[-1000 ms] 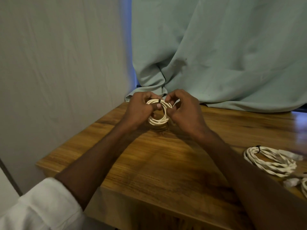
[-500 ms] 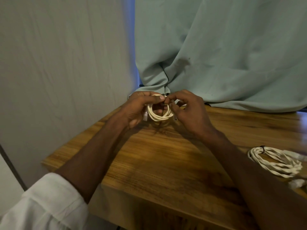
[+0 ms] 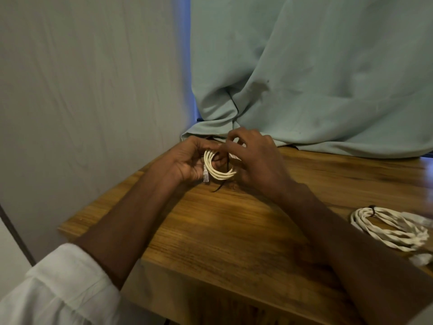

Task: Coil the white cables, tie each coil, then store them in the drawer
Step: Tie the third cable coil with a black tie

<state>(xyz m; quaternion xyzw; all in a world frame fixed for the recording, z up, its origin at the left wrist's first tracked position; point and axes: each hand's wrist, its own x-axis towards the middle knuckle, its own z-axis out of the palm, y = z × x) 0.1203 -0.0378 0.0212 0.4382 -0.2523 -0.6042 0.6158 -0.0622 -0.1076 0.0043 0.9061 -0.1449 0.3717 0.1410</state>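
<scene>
Both hands work together over the far left corner of the wooden table (image 3: pixel 234 231), close to its far edge. The left hand (image 3: pixel 187 160) holds a small coil of white cable (image 3: pixel 216 170) upright, with the fingers and thumb curled around the left side of the coil. A clear plug (image 3: pixel 206 175) at the end of this cable hangs down beside the left palm. The right hand (image 3: pixel 255 160) is at the right side of the same coil, its fingers bent around the upper part of the loops. A thin black tie (image 3: pixel 222 181) runs down across the coil and its loose end points toward the table surface. Whether the right fingers pinch the tie or only the cable, I cannot tell, because the fingers cover that place.

A second coil of white cable (image 3: pixel 389 228) lies flat on the table at the right edge, well apart from the hands. It has a black band (image 3: pixel 372 210) around it at the upper left part of the loop.

Behind the table hangs a pale green cloth (image 3: pixel 316 78), and its lower fold rests on the far edge of the table just behind the hands. A plain grey wall (image 3: pixel 93 90) stands at the left. The left arm shows a white sleeve (image 3: pixel 58 289) at the bottom left corner.
</scene>
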